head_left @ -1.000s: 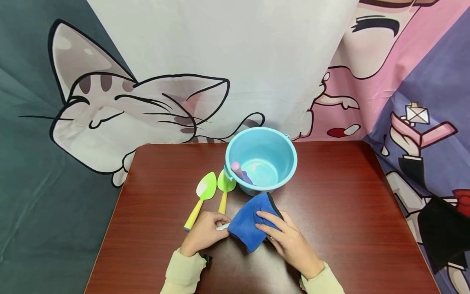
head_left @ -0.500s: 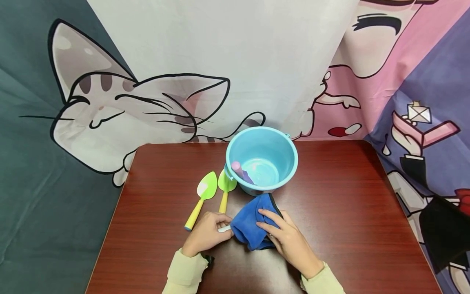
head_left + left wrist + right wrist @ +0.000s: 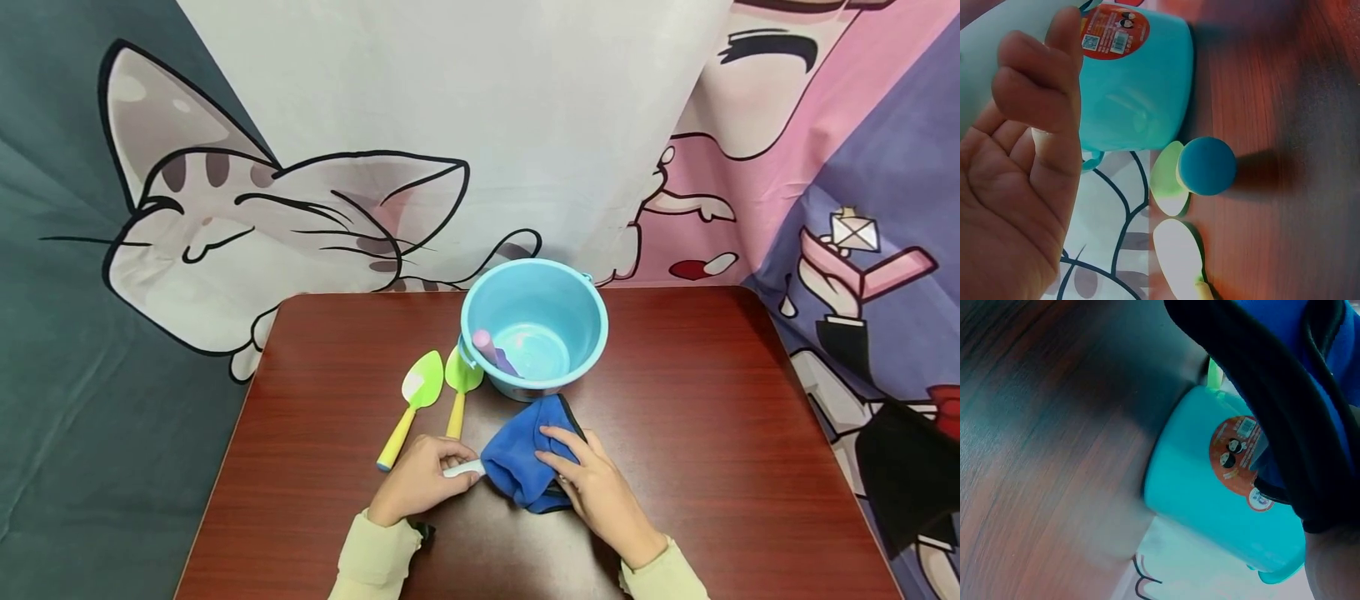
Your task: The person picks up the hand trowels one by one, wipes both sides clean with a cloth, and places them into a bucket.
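One purple tool (image 3: 491,350), head view only, left fingers (image 3: 458,448) pinching stick (image 3: 464,468), right fingers (image 3: 562,439) cloth (image 3: 517,452)

White handle (image 3: 462,469): right end hidden by blue cloth (image 3: 517,454). Right hand (image 3: 606,496) partly behind cloth. Head view: right trowel's (image 3: 463,379) tip behind bucket (image 3: 536,296), handle end behind left hand (image 3: 420,479). Purple tool (image 3: 484,343) partly hidden by near rim. Desk's (image 3: 720,433) near edge cut off. Label (image 3: 1119,31) print too small.
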Motion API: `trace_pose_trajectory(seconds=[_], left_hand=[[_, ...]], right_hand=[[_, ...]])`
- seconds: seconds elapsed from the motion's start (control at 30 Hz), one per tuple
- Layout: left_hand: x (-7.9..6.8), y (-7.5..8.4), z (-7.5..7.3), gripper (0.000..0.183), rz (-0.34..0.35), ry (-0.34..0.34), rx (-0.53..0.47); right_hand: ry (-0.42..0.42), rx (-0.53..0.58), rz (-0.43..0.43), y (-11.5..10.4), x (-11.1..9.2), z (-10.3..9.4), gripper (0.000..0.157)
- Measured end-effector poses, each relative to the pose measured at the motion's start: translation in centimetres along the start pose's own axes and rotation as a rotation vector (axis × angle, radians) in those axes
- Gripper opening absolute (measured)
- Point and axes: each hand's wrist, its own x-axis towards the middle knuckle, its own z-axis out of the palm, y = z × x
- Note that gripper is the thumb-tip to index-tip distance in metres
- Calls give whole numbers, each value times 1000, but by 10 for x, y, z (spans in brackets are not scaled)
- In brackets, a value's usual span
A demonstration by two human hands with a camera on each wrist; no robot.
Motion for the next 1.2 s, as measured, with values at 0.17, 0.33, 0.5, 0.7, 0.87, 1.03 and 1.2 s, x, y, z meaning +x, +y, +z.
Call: trace_pose_trajectory(seconds=[0.17,0.33,0.5,0.7,0.87,1.03,1.2], left_hand=[[-2,-1,-1,11,1,3,8],[-4,-5,-3,11,-10,2,15],[-8,-7,-7,11,-46,-13,-18],[-13,-10,-11,13,-76,-13,-41],[-17,-10,-15,13,-103,22,-40],[-18,-11,-17,13,-118,48,-48],[-18,-13,-16,14,-130,38,-57]], right_hand=[[8,-16,15,3,-2,-1,46],[17,-26,27,5,-2,-3,47],[33,-35,45,9,-4,-3,45],[32,-32,83,14,-7,-6,38],[90,-57,134,19,-10,-10,37],[193,-89,150,24,-13,-17,45],[242,-110,169,29,-17,-27,46]])
